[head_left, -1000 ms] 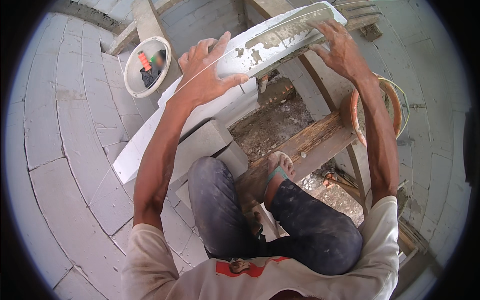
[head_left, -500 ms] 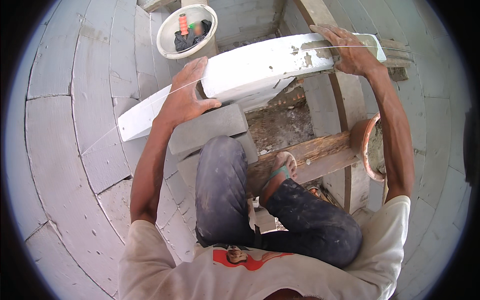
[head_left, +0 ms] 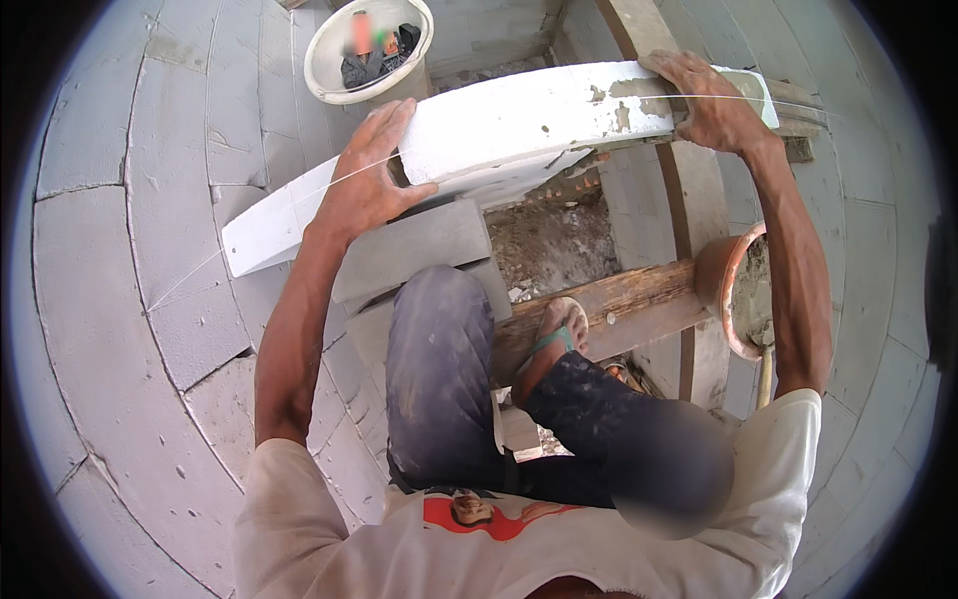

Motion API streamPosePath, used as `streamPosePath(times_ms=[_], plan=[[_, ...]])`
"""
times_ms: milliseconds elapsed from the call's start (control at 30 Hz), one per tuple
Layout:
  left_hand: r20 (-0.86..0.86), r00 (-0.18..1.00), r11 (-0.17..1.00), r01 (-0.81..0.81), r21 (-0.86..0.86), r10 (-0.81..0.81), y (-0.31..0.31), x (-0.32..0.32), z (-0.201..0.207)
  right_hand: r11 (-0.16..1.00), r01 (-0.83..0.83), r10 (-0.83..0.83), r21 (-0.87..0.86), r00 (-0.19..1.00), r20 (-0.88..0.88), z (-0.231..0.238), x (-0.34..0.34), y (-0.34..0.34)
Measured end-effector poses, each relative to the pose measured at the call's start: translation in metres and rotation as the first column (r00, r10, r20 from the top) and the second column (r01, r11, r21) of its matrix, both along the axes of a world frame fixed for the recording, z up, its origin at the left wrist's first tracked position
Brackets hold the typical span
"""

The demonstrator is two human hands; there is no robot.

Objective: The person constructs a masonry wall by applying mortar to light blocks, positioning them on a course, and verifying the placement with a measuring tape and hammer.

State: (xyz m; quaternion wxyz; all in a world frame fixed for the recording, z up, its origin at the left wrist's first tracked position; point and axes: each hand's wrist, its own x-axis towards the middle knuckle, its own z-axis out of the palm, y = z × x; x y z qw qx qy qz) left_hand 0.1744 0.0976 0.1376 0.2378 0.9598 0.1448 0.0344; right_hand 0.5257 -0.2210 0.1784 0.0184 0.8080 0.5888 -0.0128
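A long white lightweight block lies along the top of the wall in front of me, patches of grey mortar on its right part. My left hand clasps its left end, fingers over the top and thumb on the near side. Toward the other end, my right hand grips with fingers across the top edge. Another white block extends left beyond my left hand, with a dark gap by the fingers. A thin taut string runs along the blocks, passing by both hands.
Grey blocks are stacked by my left knee. My sandalled foot rests on a wooden plank above a drop to rubble. An orange mortar bucket stands right; a white bucket with an orange-handled tool stands far. Block walls flank both sides.
The view has shifted slightly, so the buckets and walls sit a little differently. Both hands keep their hold on the white block, which shows no clear movement along the wall.
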Motion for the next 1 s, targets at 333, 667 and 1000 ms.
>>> streamPosePath(times_ms=[333,667,1000], plan=[[0.03,0.999,0.999,-0.021,-0.038,0.022,-0.004,-0.003,0.009,0.997,0.006,-0.002,-0.078,0.998,0.057,0.006,-0.009,0.014],[0.075,0.994,0.996,0.081,0.044,-0.084,-0.01,0.011,0.006,0.992,0.092,-0.089,-0.081,0.995,0.043,-0.001,-0.005,-0.004],[0.279,0.891,0.898,0.248,0.364,-0.359,-0.081,0.025,0.017,0.57,0.817,-0.444,0.083,0.392,-0.806,-0.099,-0.313,-0.174]])
